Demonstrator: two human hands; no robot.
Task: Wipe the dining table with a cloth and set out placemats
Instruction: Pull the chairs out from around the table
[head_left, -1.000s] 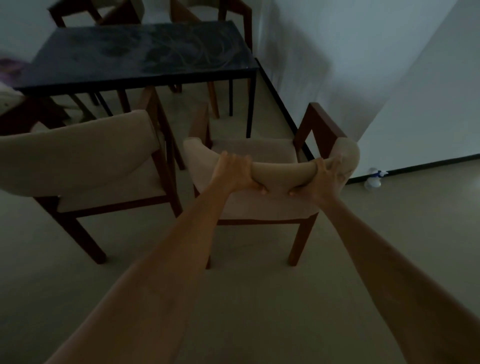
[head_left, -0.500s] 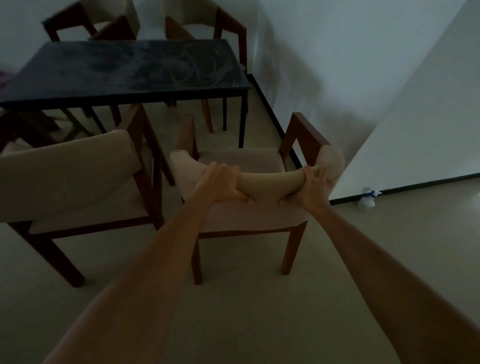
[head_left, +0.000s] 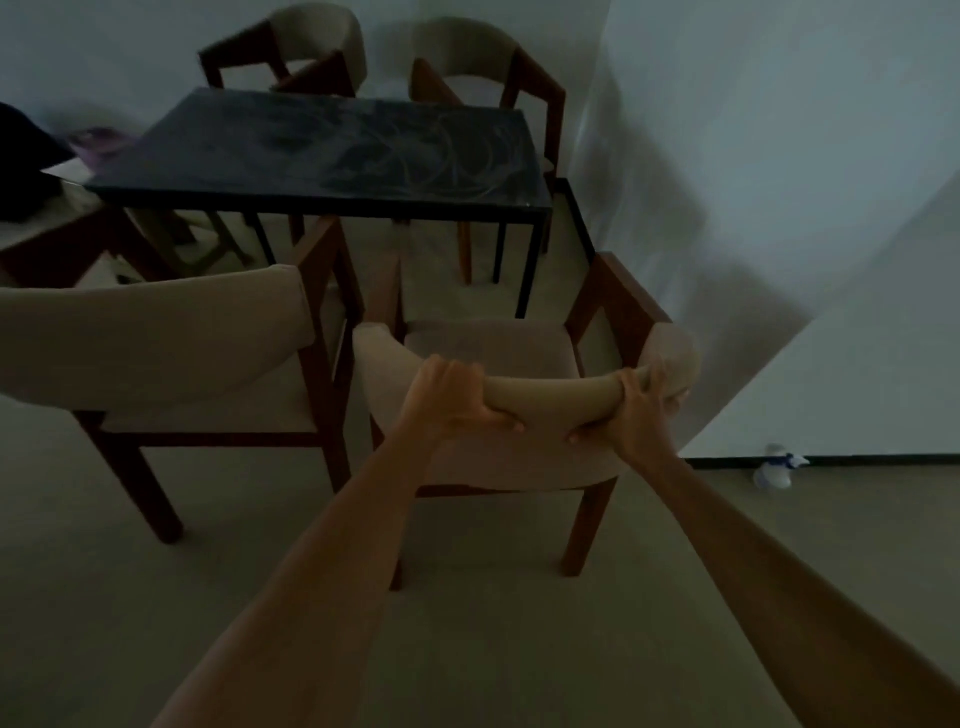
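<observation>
The room is dim. A dark rectangular dining table (head_left: 322, 150) with pale swirl marks on its top stands ahead. In front of it sits a beige padded chair (head_left: 530, 457) with brown wooden legs, its curved backrest toward me. My left hand (head_left: 447, 397) grips the top of that backrest left of centre. My right hand (head_left: 636, 410) grips it near the right end. Both thumbs lie on my side of the backrest, and the fingers curl over the top. No cloth or placemat shows.
A second beige chair (head_left: 156, 332) stands close on the left. Two more chairs (head_left: 311, 47) (head_left: 498, 57) are behind the table against the wall. A white spray bottle (head_left: 776, 465) lies on the floor by the right wall. Dark and purple items (head_left: 98, 143) sit at far left.
The chair in my hands now sits lower in view and farther from the table edge; the view has tilted up, showing the two far chairs fully.
</observation>
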